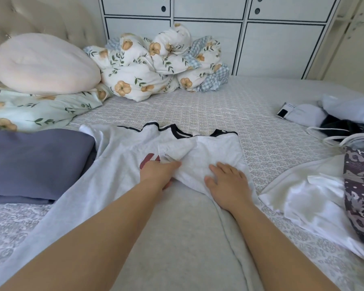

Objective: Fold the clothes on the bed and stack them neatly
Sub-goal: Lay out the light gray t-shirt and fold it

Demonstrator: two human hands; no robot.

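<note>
On the bed (198, 106), one white T-shirt (122, 152) spread flat at the middle, one folded purple garment (36, 160) beside it. Two hands: left hand (158, 172) with fingers grasping a fold of the shirt, right hand (227, 181) flat, fingers released, pressing the cloth.

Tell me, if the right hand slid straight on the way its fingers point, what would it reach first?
The right hand lies flat on the white T-shirt, fingers pointing up-left. It would probably run first into the bunched fold of shirt fabric beside the left hand, then the black-trimmed collar.
</note>
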